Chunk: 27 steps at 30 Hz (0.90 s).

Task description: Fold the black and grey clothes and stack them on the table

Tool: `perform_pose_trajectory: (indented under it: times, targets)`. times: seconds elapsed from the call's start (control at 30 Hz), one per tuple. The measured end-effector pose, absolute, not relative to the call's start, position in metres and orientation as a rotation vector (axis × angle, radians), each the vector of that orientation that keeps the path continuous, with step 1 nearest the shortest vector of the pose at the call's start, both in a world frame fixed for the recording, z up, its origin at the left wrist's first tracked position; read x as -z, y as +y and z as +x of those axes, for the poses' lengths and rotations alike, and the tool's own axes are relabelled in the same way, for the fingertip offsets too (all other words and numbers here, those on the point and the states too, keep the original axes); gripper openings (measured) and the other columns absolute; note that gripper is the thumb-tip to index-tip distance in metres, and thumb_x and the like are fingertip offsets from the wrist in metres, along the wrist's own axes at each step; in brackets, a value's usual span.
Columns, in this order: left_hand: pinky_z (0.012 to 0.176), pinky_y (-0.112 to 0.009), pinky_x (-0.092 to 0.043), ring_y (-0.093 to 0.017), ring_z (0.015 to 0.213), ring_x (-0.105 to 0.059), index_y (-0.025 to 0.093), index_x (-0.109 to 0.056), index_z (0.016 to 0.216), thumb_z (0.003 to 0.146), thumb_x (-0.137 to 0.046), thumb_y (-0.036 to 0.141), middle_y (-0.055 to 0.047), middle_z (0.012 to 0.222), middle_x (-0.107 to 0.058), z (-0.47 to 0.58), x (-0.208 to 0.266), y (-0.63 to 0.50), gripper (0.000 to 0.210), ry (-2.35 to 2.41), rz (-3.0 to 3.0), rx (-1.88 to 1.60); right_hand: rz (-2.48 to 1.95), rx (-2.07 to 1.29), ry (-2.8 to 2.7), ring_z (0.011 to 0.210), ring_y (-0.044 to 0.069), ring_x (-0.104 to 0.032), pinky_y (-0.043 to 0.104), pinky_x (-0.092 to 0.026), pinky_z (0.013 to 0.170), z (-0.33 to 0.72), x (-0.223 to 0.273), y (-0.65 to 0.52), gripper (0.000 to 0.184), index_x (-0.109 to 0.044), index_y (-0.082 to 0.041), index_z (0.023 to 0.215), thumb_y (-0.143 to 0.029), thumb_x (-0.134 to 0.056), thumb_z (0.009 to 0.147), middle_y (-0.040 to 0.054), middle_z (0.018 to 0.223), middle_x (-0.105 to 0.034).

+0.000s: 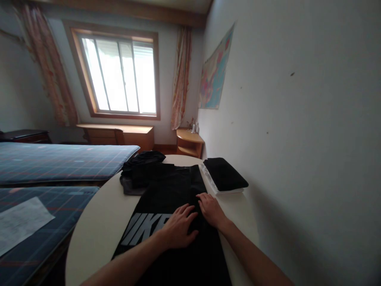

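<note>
A black shirt (pixel 166 186) with large grey lettering lies spread on a round cream table (pixel 89 222), its neckline toward the far side. Its right side appears folded inward in a long strip. My left hand (pixel 180 228) rests palm down on the shirt beside the lettering, fingers spread. On the right edge of the cloth lies my right hand (pixel 210 209), fingers stretched out and slightly bent over the fabric. The fingertips of both hands are close together but apart.
Beyond the shirt, a heap of dark clothes (pixel 139 169) sits at the table's far left. A folded black and white stack (pixel 226 174) lies at the far right, near the white wall (pixel 291 131). Beds with plaid mattresses (pixel 59 161) stand left, one bearing a paper sheet (pixel 25 222).
</note>
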<state>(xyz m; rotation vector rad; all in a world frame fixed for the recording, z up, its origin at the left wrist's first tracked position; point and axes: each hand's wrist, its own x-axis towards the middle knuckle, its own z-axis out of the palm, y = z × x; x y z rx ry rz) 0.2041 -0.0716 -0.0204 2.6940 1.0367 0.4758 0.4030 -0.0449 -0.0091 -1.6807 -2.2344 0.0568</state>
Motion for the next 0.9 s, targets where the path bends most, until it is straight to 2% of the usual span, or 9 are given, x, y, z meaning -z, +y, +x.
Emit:
perform_pose_trajectory:
  times: [0.1,0.2,0.43,0.53,0.7,0.9]
  targets:
    - [0.119,-0.052,-0.024,-0.034,0.145,-0.028,0.020,-0.046,0.144,0.085,-0.060,0.044,-0.013,0.156,-0.036,0.203,0.023,-0.078,0.065,1.041,2.639,-0.446,-1.688,-0.046,-2.219,0.136,0.023,-0.043,0.037,-0.031,0.114,0.395,0.014,-0.018,0.046,-0.050,-0.012,0.140,-0.026,-0.033,0.099,0.0124,0.146,-0.050]
    - [0.119,-0.053,-0.022,-0.034,0.146,-0.026,0.021,-0.045,0.145,0.084,-0.060,0.045,-0.013,0.158,-0.033,0.205,0.024,-0.084,0.067,1.024,2.611,-0.432,-1.789,-0.145,-2.238,0.146,0.026,-0.029,0.040,-0.021,0.119,0.386,0.023,0.010,0.056,-0.038,-0.010,0.149,-0.036,-0.031,0.101,0.0126,0.156,-0.037]
    - [0.120,-0.054,-0.019,-0.033,0.148,-0.021,0.020,-0.043,0.146,0.085,-0.058,0.049,-0.014,0.159,-0.030,0.206,0.027,-0.087,0.069,1.000,2.570,-0.427,-2.028,-0.274,-2.195,0.150,0.033,-0.008,0.051,-0.007,0.120,0.364,0.030,0.046,0.071,-0.026,-0.018,0.156,-0.060,-0.024,0.098,0.0093,0.164,-0.015]
    - [0.121,-0.055,-0.017,-0.034,0.148,-0.020,0.022,-0.044,0.146,0.085,-0.058,0.048,-0.013,0.160,-0.030,0.208,0.029,-0.086,0.067,1.066,2.540,-0.444,-2.071,-0.272,-2.149,0.150,0.034,-0.007,0.052,-0.006,0.119,0.359,0.033,0.051,0.074,-0.026,-0.021,0.156,-0.065,-0.022,0.097,0.0078,0.164,-0.015]
    - [0.120,-0.056,-0.018,-0.034,0.146,-0.026,0.023,-0.051,0.139,0.089,-0.054,0.043,-0.011,0.157,-0.036,0.209,0.025,-0.086,0.054,1.166,2.502,-0.498,-2.024,-0.183,-2.136,0.150,0.029,-0.011,0.047,-0.006,0.119,0.361,0.036,0.050,0.072,-0.030,-0.024,0.155,-0.065,-0.018,0.097,0.0054,0.163,-0.020]
    - [0.117,-0.053,-0.028,-0.033,0.144,-0.033,0.030,-0.047,0.143,0.088,-0.058,0.042,-0.006,0.153,-0.043,0.180,0.001,-0.078,0.057,0.739,2.601,-0.374,-1.965,-0.161,-2.207,0.150,0.027,-0.013,0.044,-0.006,0.119,0.373,0.036,0.044,0.072,-0.030,-0.026,0.154,-0.066,-0.017,0.097,0.0049,0.163,-0.020]
